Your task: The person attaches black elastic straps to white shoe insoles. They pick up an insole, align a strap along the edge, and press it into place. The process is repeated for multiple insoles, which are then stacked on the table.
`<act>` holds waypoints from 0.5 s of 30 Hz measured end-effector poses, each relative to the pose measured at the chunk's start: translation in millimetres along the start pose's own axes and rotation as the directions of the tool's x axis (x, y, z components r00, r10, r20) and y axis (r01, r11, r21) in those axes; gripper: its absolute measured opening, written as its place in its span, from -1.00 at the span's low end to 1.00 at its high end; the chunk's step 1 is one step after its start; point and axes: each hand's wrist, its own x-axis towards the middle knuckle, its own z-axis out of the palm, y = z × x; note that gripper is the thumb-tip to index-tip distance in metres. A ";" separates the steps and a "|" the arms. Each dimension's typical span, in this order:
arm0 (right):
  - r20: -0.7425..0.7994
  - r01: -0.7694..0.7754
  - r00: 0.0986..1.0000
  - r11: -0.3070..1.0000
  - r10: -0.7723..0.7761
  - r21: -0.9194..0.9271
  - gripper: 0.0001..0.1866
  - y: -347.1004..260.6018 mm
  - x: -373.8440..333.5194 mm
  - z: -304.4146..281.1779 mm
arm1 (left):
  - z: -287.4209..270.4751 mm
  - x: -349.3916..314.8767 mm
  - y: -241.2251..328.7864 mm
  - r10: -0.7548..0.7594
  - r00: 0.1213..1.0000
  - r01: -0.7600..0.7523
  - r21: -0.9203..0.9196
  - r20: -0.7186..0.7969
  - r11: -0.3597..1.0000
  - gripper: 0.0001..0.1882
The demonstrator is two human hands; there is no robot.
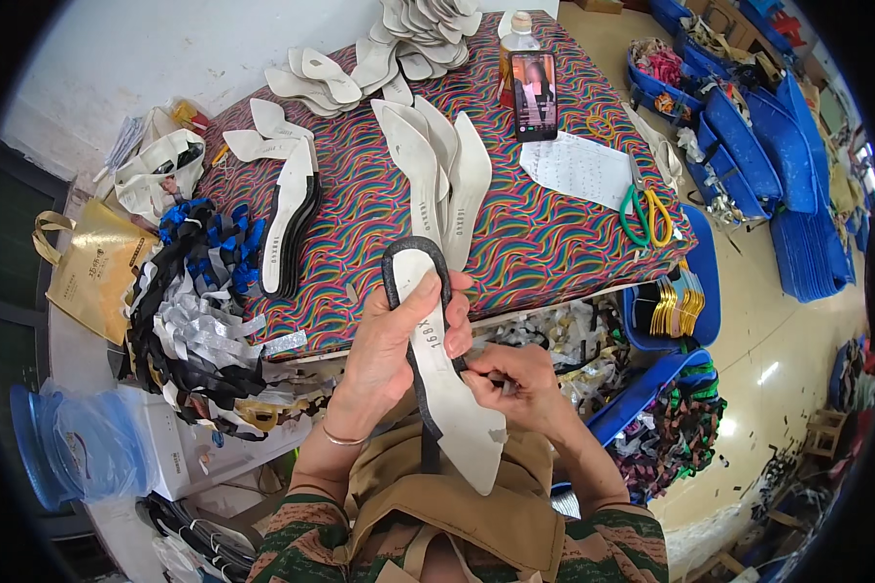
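Observation:
My left hand (384, 350) grips a pale, pointed shoe insole (445, 384) by its heel end, thumb on top and fingers round the far edge. Black edging strip (391, 264) runs round the heel and partway along the sides; the toe end is bare. My right hand (520, 381) pinches at the insole's right edge, where the black strip meets its middle, fingers closed together. Just beyond lie several bare insoles (469, 185) on the patterned cloth of the table (350, 209). To the left stands a stack of black-edged insoles (292, 228).
Bare insoles (423, 34) heap at the back. A phone (535, 97) leans by a bottle (521, 41); paper (576, 170) and scissors (644, 214) lie at right. Shiny strips (199, 325) hang off the left edge. Blue bins (734, 136) crowd the floor at right.

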 end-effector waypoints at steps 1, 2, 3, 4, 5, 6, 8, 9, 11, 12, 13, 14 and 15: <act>0.014 0.020 1.000 1.000 -0.020 0.001 -0.84 2.4 2.3 -1.6 | -0.9 0.4 0.3 -0.010 0.999 0.012 -0.035 0.035 0.999 -0.67; -0.022 0.031 0.999 0.999 -0.031 -0.015 -0.85 3.0 5.3 -1.1 | 1.0 -0.4 1.4 0.003 1.000 -0.004 0.067 0.008 0.998 -0.64; -0.059 0.040 0.997 0.999 -0.042 -0.032 -0.85 3.4 9.5 1.5 | 3.7 -0.9 3.1 0.019 1.000 -0.016 0.169 -0.017 0.986 -0.60; -0.095 0.049 0.994 0.998 -0.053 -0.050 -0.85 4.0 12.4 2.6 | 5.5 -0.7 3.9 0.038 0.998 -0.026 0.269 -0.040 0.963 -0.56; -0.120 0.055 0.991 0.997 -0.061 -0.054 -0.84 4.9 13.9 1.8 | 5.8 0.3 2.3 0.038 0.999 -0.036 0.306 0.000 0.951 -0.52; -0.143 0.062 0.987 0.997 -0.069 -0.054 -0.84 6.4 15.5 1.9 | 5.2 0.6 -0.1 0.038 0.999 -0.048 0.345 0.035 0.937 -0.49; -0.171 0.055 0.984 0.998 -0.055 -0.005 -0.85 8.1 18.8 0.9 | 5.4 -5.6 -5.4 -0.019 0.996 -0.022 0.459 0.085 0.888 -0.40; -0.187 0.039 0.982 0.998 -0.030 0.042 -0.86 10.5 18.9 0.2 | 8.5 -8.7 -14.2 -0.037 0.999 0.027 0.520 0.009 0.854 -0.46; -0.186 -0.004 0.982 0.992 0.027 0.126 -0.89 9.8 22.6 0.3 | 1.5 -10.5 -29.7 -0.011 0.981 0.076 0.332 -0.195 0.940 -0.56; -0.176 -0.035 0.982 0.987 0.062 0.155 -0.91 6.8 25.2 0.2 | 1.1 -10.2 -29.4 0.044 0.985 0.017 0.339 -0.169 0.941 -0.61; -0.165 -0.066 0.982 0.981 0.097 0.184 -0.92 5.2 27.6 -0.3 | 0.6 -9.6 -28.5 0.098 0.985 -0.043 0.344 -0.143 0.938 -0.65; -0.123 -0.062 0.989 0.980 0.086 0.190 -0.86 6.4 28.3 -4.5 | -0.1 -8.9 -27.3 0.152 0.982 -0.103 0.347 -0.116 0.932 -0.70; -0.071 -0.137 0.985 0.964 0.157 0.226 -0.80 2.3 28.9 -12.9 | -2.6 -8.5 -23.2 0.172 0.979 -0.126 0.335 -0.110 0.934 -0.72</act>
